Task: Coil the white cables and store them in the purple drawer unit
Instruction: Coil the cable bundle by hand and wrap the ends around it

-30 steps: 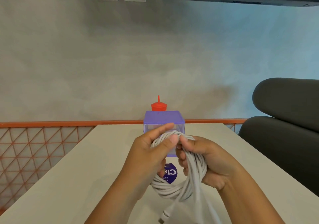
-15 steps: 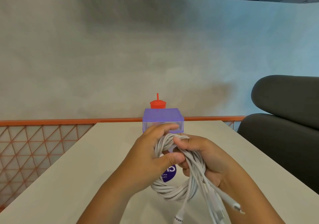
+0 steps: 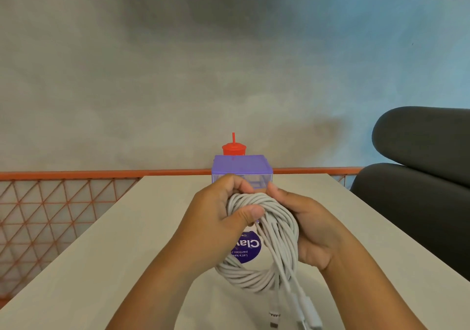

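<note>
- One grey, cloudy plaster wall (image 3: 152, 75) fills most of what we see.
- Next in size is the long pale beige table top (image 3: 101, 253), which runs away from us to the wall. We hold our work above its near half.
- At the table's right side stands a dark grey padded chair (image 3: 419, 189).
- Along the table's left side and behind its far edge runs an orange metal mesh railing (image 3: 50, 215).
- Our left hand (image 3: 216, 217) grips the upper left of the coil, with the thumb pressed flat across the front of the strands and the fingers curled over the back.
- Our right hand (image 3: 312, 228) grips the coil's right side. Its fingers curl behind the strands and its thumb tip lies at the top, near the left fingers.
- Between both hands we hold the white cables (image 3: 254, 276) upright as a round coil of many turns, above the table and on the near side of the drawers, not inside them.
- Partly hidden behind our knuckles, the translucent purple plastic drawer unit (image 3: 241, 164) stands in the middle of the table's far end. We cannot tell whether a drawer is open.
- Through the coil's ring we see a round purple sticker with white lettering (image 3: 248, 250), partly covered by the left hand.
- Just behind the drawer unit stands a red plastic cup with lid and straw (image 3: 234, 149).
- From the coil's lower right, loose cable ends with white plugs (image 3: 307, 312) hang towards the bottom edge.
</note>
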